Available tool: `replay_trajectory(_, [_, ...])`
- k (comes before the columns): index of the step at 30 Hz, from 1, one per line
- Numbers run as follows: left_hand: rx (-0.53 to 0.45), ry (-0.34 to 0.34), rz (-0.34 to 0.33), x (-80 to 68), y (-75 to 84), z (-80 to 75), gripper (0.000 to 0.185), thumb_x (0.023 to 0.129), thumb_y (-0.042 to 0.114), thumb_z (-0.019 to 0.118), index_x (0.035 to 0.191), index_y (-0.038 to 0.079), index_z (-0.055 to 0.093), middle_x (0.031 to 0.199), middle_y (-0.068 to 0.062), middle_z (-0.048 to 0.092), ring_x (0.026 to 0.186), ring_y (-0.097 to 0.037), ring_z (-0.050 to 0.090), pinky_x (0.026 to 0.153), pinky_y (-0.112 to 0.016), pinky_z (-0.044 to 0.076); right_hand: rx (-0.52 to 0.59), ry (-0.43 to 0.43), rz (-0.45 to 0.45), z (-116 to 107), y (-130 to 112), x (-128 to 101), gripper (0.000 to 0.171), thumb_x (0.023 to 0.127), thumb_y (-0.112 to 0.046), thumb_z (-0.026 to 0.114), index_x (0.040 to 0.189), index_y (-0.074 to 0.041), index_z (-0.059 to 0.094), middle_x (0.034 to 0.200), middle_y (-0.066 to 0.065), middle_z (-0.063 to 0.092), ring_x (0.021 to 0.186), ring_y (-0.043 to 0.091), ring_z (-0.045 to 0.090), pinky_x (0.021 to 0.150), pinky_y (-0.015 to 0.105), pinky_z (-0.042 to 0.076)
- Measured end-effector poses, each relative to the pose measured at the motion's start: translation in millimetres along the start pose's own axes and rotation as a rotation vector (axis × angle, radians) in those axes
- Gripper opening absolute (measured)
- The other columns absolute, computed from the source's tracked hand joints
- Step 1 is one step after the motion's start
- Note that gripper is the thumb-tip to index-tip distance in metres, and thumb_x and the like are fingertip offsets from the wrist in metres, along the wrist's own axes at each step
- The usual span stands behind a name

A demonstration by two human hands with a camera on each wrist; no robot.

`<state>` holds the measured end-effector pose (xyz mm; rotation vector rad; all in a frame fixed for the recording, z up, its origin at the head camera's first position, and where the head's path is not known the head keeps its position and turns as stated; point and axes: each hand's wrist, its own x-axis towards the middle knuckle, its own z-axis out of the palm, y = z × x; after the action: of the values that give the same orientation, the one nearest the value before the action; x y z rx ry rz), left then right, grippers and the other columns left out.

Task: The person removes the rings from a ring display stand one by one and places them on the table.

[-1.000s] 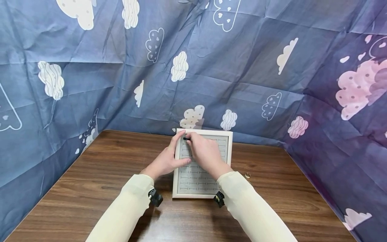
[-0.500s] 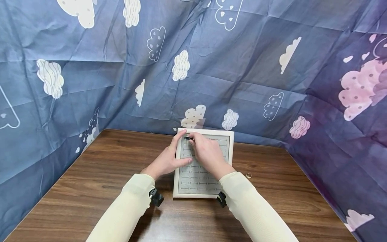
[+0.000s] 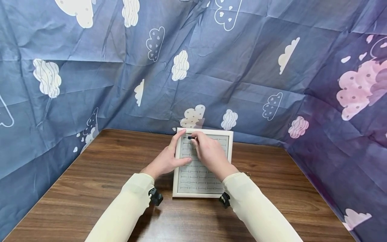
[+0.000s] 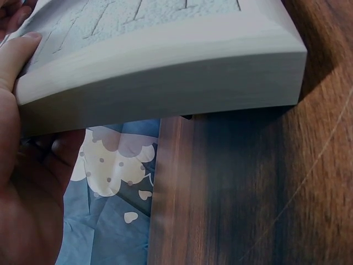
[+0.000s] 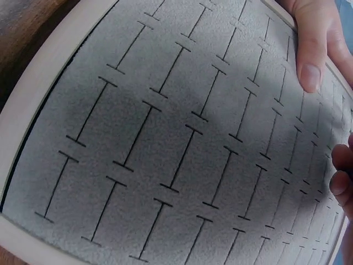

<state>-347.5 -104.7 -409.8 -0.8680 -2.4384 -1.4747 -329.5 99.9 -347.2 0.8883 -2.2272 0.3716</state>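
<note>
A white-framed tray (image 3: 229, 148) with a grey slotted insert (image 5: 165, 138) lies on the wooden table (image 3: 105, 174). My left hand (image 3: 169, 158) grips its left edge: the thumb (image 5: 311, 55) lies on the insert and the index finger runs up the frame. The left wrist view shows the frame's side (image 4: 165, 83) against my palm (image 4: 22, 193). My right hand (image 3: 195, 139) pinches a small black item (image 3: 190, 137) over the tray's top row, near the left corner. Its shape is too small to tell.
Blue cloud-print cloth (image 3: 242, 67) hangs close behind the table and along both its sides. A small ring-like thing (image 3: 248, 174) lies on the table right of the tray, beside my right sleeve. The table's far edge (image 4: 165, 182) is just behind the tray.
My right hand has shifted slightly to the right along the tray's top row, carrying the black item. The left hand and the tray have stayed put.
</note>
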Motion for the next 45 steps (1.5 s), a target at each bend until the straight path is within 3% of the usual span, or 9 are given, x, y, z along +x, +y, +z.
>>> replay_trajectory(10, [-0.01, -0.016, -0.024, -0.5, -0.5, 0.5, 0.105, 0.096, 0.02, 0.083, 0.17, 0.035, 0.01, 0.136, -0.015, 0.072, 0.1, -0.022, 0.079, 0.092, -0.042, 0.063, -0.028, 0.005, -0.047, -10, 7, -11, 0.016, 0.107, -0.015, 0.068, 0.12, -0.006, 0.066, 0.086, 0.004, 0.075, 0.07, 0.021, 0.07, 0.065, 0.04, 0.06])
replay_trajectory(20, [-0.011, -0.015, -0.031, -0.4, -1.5, 1.5, 0.106, 0.096, 0.02, 0.084, 0.17, 0.037, 0.009, 0.132, -0.014, 0.075, 0.1, -0.023, 0.079, 0.092, -0.044, 0.063, -0.118, 0.053, -0.079, -27, 26, -28, 0.017, 0.101, -0.016, 0.074, 0.115, -0.007, 0.069, 0.078, 0.001, 0.073, 0.06, 0.016, 0.065, 0.054, 0.039, 0.054])
replay_trajectory(26, [0.005, -0.007, -0.037, -0.4, -1.2, 2.3, 0.107, 0.095, 0.021, 0.084, 0.169, 0.037, 0.009, 0.13, -0.014, 0.074, 0.103, -0.023, 0.077, 0.096, -0.047, 0.061, -0.15, 0.036, -0.042, -40, 41, -44, 0.017, 0.102, -0.02, 0.072, 0.115, -0.009, 0.068, 0.076, -0.002, 0.073, 0.057, 0.014, 0.063, 0.052, 0.039, 0.052])
replay_trajectory(33, [-0.001, -0.011, -0.048, -1.7, 0.2, 2.4, 0.109, 0.095, 0.02, 0.085, 0.17, 0.038, 0.008, 0.13, -0.013, 0.074, 0.106, -0.024, 0.076, 0.099, -0.048, 0.06, -0.178, 0.076, -0.031, -50, 60, -65, 0.018, 0.098, -0.015, 0.075, 0.112, -0.005, 0.068, 0.07, -0.003, 0.07, 0.052, 0.013, 0.059, 0.049, 0.038, 0.049])
replay_trajectory(45, [0.015, 0.0, -0.035, -0.9, 0.8, 4.0, 0.108, 0.095, 0.02, 0.085, 0.17, 0.036, 0.009, 0.126, -0.013, 0.076, 0.103, -0.023, 0.077, 0.097, -0.046, 0.06, -0.218, 0.056, 0.03, -68, 87, -93, 0.019, 0.096, -0.014, 0.076, 0.112, -0.007, 0.068, 0.068, -0.001, 0.067, 0.052, 0.013, 0.056, 0.049, 0.042, 0.048])
